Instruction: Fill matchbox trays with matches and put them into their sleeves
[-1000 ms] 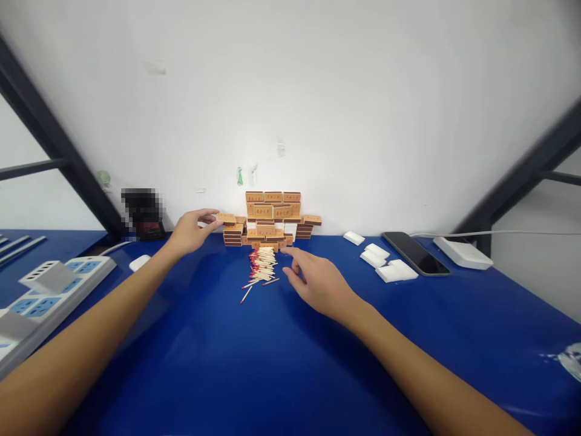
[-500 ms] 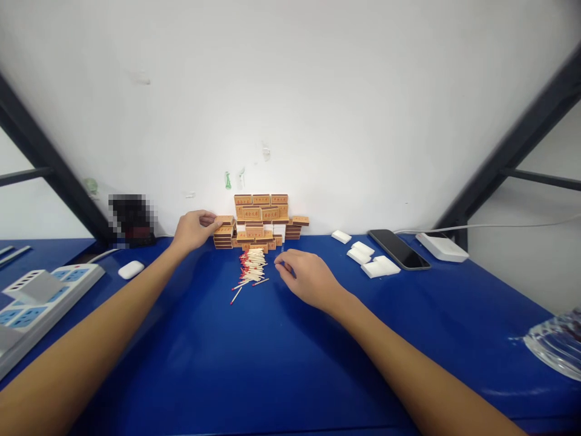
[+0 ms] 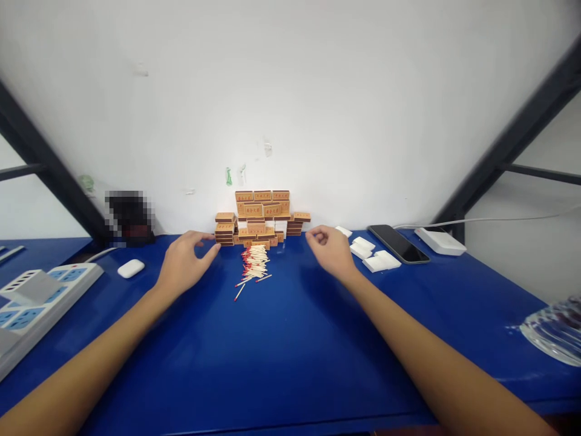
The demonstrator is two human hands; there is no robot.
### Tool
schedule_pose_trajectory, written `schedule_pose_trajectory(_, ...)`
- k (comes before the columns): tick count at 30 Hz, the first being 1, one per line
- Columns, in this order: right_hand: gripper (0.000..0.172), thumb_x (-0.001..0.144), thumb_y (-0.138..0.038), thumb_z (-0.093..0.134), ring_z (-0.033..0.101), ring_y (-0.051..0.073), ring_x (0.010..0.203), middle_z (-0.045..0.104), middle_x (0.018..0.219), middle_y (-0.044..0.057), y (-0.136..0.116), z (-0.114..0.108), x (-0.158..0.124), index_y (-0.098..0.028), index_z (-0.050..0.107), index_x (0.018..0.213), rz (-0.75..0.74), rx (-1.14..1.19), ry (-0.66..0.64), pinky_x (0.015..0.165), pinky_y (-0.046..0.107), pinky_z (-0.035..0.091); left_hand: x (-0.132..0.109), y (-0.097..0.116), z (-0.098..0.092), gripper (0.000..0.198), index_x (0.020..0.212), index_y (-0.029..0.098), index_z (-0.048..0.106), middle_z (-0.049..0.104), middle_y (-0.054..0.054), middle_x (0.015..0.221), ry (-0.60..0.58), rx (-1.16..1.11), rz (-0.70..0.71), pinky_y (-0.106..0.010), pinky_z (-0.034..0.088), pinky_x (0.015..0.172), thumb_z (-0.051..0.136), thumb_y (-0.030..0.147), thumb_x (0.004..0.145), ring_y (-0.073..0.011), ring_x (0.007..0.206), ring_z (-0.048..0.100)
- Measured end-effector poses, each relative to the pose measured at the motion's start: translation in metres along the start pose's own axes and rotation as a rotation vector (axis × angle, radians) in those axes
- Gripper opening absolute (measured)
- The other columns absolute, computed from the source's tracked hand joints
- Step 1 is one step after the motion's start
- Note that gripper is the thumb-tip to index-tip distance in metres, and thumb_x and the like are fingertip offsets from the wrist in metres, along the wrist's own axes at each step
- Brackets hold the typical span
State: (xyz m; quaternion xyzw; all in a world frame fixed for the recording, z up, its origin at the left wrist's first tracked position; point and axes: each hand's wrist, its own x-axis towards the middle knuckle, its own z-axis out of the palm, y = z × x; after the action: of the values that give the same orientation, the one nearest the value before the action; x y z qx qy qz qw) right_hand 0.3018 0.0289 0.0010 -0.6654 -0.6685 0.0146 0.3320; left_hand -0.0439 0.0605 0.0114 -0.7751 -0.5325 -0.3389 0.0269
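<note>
A structure of matchboxes (image 3: 263, 210) with orange labels stands against the wall, with a lower stack on each side. At the left stack (image 3: 224, 233) my left hand (image 3: 186, 263) has its thumb and fingers apart, nothing between them; whether the fingertips touch the boxes I cannot tell. My right hand (image 3: 333, 249) hovers to the right of the right stack (image 3: 296, 225), fingers curled in and nothing visible in them. In front of the structure lies a heap of red-tipped matches (image 3: 256, 261), a few of them loose at its near side.
White small blocks (image 3: 381, 261) lie right of my right hand, beside a dark phone (image 3: 399, 243) and a white box (image 3: 440, 241) with a cable. At left are a white earbud case (image 3: 131, 268) and a power strip (image 3: 49, 297). Clear plastic (image 3: 554, 333) sits far right.
My left hand has let go of the top box of the left stack and drawn back, opening. My right hand has moved right, away from the matches towards the white blocks.
</note>
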Motion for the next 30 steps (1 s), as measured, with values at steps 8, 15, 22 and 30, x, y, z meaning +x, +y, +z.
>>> schedule_pose_trajectory(8,0.023,0.086,-0.037,0.066,0.07,0.033,0.09,0.076,0.097,0.018,0.07,-0.053,0.022,-0.017,0.075,0.09,0.318,-0.345,-0.048,0.074,0.039,0.047,-0.018,0.011,0.0,0.03,0.108,0.02,0.073,0.071,-0.005,0.095,-0.178,-0.103,0.201,-0.034,0.051,0.076,0.059,0.044,0.097,-0.0198,0.08,0.064)
schedule_pose_trajectory(15,0.038,0.072,-0.059,0.079,0.07,0.032,0.087,0.077,0.099,0.013,0.102,-0.08,0.023,-0.022,0.072,0.079,0.317,-0.432,-0.337,0.066,0.037,0.048,-0.028,0.022,0.003,0.022,0.11,0.023,0.072,0.068,-0.003,0.101,-0.225,-0.108,0.329,-0.033,0.051,0.08,0.059,0.037,0.1,-0.018,0.085,0.064)
schedule_pose_trajectory(22,0.036,0.072,-0.053,0.078,0.069,0.027,0.079,0.076,0.087,0.009,0.075,-0.066,0.019,-0.02,0.073,0.087,0.184,-0.387,-0.484,0.065,0.033,0.046,-0.029,0.023,0.003,0.019,0.108,0.023,0.073,0.067,-0.003,0.096,-0.25,-0.099,0.335,-0.033,0.051,0.077,0.06,0.034,0.1,-0.0181,0.084,0.063)
schedule_pose_trajectory(30,0.032,0.084,-0.05,0.078,0.06,0.02,0.083,0.066,0.092,0.004,-0.029,-0.025,-0.025,-0.021,0.069,0.094,-0.335,0.098,-0.568,0.071,0.031,0.044,-0.036,0.038,0.001,0.022,0.112,0.022,0.073,0.07,-0.005,0.107,-0.296,-0.141,0.403,-0.032,0.052,0.082,0.06,0.037,0.101,-0.0201,0.097,0.066)
